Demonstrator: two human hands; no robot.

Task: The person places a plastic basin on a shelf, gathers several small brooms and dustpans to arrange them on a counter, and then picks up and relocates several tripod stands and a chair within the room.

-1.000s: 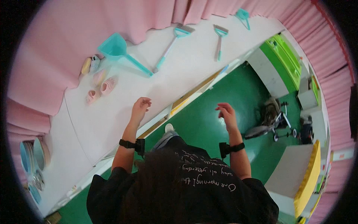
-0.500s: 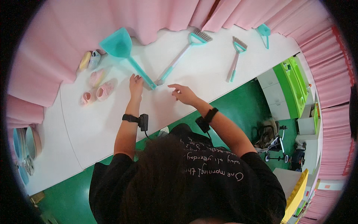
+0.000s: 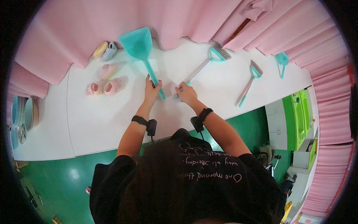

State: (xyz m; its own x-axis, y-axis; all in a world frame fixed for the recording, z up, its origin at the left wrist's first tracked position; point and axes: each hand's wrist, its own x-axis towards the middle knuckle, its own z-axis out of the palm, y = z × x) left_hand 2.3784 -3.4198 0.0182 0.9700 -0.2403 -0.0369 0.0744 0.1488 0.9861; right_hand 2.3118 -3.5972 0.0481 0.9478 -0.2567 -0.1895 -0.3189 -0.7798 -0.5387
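Note:
My left hand [image 3: 151, 90] is closed round the handle of a large turquoise dustpan [image 3: 138, 44], its scoop pointing away from me against the curtain. My right hand [image 3: 187, 94] grips the lower end of a broom [image 3: 199, 71] with a white and turquoise handle. The broom's grey bristles lie at the far side, slanting right. Both tools rest on a white table [image 3: 112, 127]. Farther right lies a second, smaller broom [image 3: 248, 87], and beyond it a small turquoise dustpan [image 3: 282, 59]. My right fingers partly cover the first broom's handle.
Several small shoes, among them a pink one [image 3: 113, 86] and a light blue one [image 3: 109, 51], sit on the left. Pink curtain [image 3: 179, 18] hangs along the far edge. Bowl-like dishes [image 3: 31, 114] stand far left; a green-topped play sink unit [image 3: 298, 115] is at right.
Both hands have closed, the left on the dustpan's handle and the right on the broom's. The view has shifted, so the table's things appear lower and farther right.

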